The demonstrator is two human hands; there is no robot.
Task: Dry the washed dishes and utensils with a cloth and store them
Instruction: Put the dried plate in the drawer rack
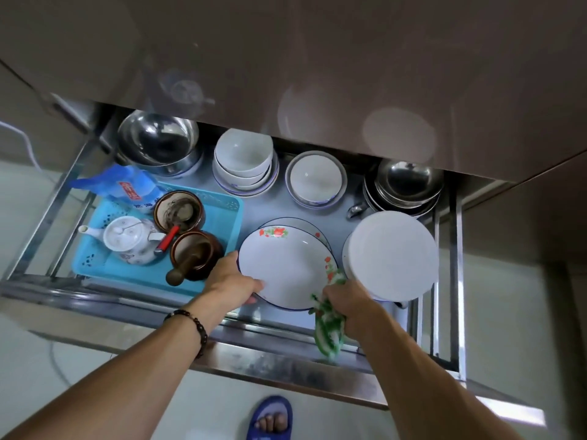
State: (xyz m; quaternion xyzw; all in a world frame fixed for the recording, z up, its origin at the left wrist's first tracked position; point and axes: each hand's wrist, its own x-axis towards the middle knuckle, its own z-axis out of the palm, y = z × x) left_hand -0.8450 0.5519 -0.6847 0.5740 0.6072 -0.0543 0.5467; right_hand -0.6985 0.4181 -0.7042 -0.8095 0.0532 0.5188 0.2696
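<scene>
Your left hand grips the plate by its near rim; your right hand holds the cloth bunched in closed fingers at the opposite rim, steadying the plate over a matching plate, probably for stacking. Beyond, the drawer holds bowls and a blue tray.
</scene>
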